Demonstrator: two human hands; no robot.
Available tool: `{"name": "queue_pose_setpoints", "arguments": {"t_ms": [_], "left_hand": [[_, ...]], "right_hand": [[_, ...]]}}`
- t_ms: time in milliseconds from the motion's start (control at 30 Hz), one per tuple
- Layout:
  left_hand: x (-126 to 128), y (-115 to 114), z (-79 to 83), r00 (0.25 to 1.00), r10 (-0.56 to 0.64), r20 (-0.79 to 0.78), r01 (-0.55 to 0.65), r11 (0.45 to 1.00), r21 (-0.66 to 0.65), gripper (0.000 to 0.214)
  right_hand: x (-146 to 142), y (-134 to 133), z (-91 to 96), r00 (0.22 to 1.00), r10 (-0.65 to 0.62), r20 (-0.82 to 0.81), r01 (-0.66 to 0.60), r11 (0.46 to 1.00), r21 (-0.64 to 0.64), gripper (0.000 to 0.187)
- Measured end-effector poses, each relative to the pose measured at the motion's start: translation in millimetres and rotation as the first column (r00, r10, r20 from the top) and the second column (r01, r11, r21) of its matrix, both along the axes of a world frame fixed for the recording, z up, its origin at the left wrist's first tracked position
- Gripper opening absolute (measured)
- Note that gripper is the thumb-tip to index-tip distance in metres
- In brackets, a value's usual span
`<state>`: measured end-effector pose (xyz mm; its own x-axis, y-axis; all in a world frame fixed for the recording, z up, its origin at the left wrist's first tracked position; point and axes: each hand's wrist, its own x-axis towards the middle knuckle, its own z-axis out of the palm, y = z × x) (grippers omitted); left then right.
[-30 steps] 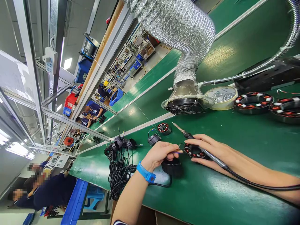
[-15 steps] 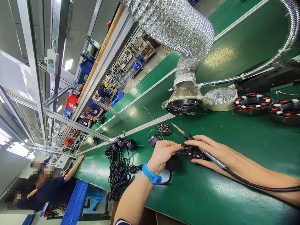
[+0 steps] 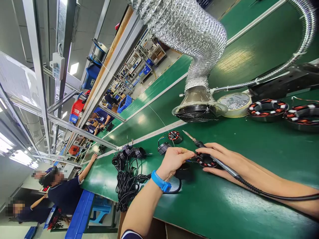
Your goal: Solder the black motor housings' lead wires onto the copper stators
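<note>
My right hand (image 3: 225,159) was wrapped around a soldering iron (image 3: 223,164), with its tip out past the small copper-wound stator (image 3: 205,160) that sat just under my fingers on the green bench mat (image 3: 249,202). My left hand (image 3: 174,162), blue wrist strap (image 3: 160,181) on, was pinched around something thin right beside the stator, looked like wire but too small to tell, above a black motor housing (image 3: 183,173).

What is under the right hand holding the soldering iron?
A motor stator with red windings and white bands lies under the right hand, above the green mat. The hand and soldering iron cover part of it; its underside is hidden.
</note>
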<state>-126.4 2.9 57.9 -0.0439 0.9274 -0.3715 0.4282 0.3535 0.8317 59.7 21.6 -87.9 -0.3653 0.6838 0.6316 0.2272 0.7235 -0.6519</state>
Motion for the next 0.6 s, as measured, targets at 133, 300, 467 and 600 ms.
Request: {"name": "queue_pose_setpoints", "arguments": {"t_ms": [133,300,467,600], "left_hand": [[-13,5,5.2,0.999,-0.04,0.008,0.04,0.998,-0.043,0.061],[-30,31,10.5,0.999,0.032,-0.044,-0.027,0.993,0.114,0.033],[-52,62,17.4,0.947,0.265,-0.18,-0.216,0.944,0.252,0.025],[-75,66,31.8,0.88,0.445,-0.169,-0.325,0.822,0.468,0.034]], "right_hand": [[1,-1,5.3,0.999,-0.03,-0.031,0.03,1.0,0.0,0.051],[9,-5,26.5,0.992,-0.103,-0.068,0.111,0.985,0.135,0.043],[15,-9,45.5,0.97,-0.203,-0.132,0.237,0.908,0.345,0.037],[19,-9,52.0,0.955,-0.264,-0.135,0.296,0.844,0.447,0.033]]}}
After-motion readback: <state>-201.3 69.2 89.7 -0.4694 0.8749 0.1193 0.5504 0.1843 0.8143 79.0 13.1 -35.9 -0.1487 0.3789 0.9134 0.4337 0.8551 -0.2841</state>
